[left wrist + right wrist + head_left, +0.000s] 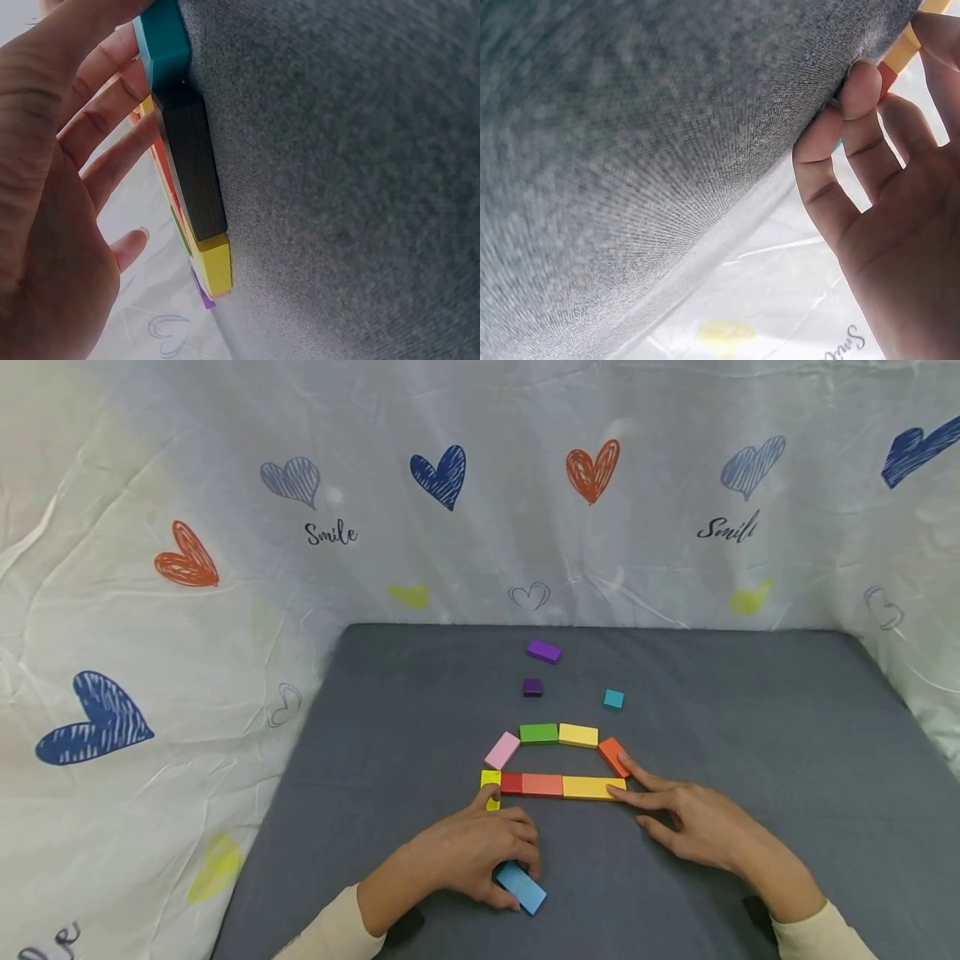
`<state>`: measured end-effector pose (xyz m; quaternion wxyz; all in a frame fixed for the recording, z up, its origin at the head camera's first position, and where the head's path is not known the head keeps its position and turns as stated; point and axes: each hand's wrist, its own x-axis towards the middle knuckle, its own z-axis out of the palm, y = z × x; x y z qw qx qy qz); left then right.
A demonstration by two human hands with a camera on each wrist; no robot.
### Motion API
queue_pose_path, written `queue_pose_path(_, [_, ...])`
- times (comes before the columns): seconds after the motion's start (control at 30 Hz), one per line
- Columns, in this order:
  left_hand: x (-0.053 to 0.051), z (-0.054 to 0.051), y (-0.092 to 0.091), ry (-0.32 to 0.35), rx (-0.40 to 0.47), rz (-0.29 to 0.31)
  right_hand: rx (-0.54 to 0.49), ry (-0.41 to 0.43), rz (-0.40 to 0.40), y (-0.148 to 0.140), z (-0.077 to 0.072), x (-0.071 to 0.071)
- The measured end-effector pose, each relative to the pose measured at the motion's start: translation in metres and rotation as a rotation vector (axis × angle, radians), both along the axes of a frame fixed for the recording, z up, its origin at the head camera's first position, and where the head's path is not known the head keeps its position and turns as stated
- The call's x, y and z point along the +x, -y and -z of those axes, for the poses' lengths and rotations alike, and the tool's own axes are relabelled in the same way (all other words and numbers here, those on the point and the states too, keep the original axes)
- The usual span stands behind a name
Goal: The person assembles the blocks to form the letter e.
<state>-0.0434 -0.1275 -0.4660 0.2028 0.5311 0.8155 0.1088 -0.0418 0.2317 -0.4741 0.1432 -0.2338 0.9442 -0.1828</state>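
My left hand [480, 852] pinches a light blue block [522, 888] between thumb and fingers, low over the cloth. Its little finger touches a bright yellow block [491, 778] at the row's left end. In the left wrist view a dark block [191, 161] lies beside the fingers, between the blue one and a yellow one; the hand hides it from the head view. My right hand [705, 822] rests fingertips on an orange block [613, 757] and the long yellow-orange block [588, 787]. A red block [512, 783] and a salmon block [542, 785] fill the row between.
Above the row, a pink block [502, 750], a green block [538, 733] and a pale yellow block [578, 735] form an arch with the orange one. Farther back lie a purple block [543, 651], a dark purple block [532, 687] and a teal block [612, 699] on grey cloth [420, 710].
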Motion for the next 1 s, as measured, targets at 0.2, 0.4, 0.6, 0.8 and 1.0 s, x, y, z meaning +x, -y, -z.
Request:
queue_pose_path(0.2, [0.000, 0.001, -0.001, -0.003, -0.004, -0.006, -0.008, 0.006, 0.014, 0.000, 0.000, 0.000])
queue_pose_path(0.4, [0.002, 0.000, 0.001, -0.013, 0.005, -0.009, -0.018, 0.016, 0.015, 0.001, -0.001, 0.001])
queue_pose_path(0.6, [-0.001, -0.010, 0.008, -0.051, 0.105, -0.060, -0.009, 0.016, 0.015, 0.001, -0.002, 0.000])
queue_pose_path(0.8, [-0.028, -0.047, 0.017, -0.247, 0.262, -0.140, -0.004, 0.014, 0.010, 0.000, -0.003, -0.001])
queue_pose_path(1.0, [-0.078, -0.080, 0.010, -0.397, 0.418, -0.243, -0.023, 0.014, 0.003, -0.001, -0.002, 0.000])
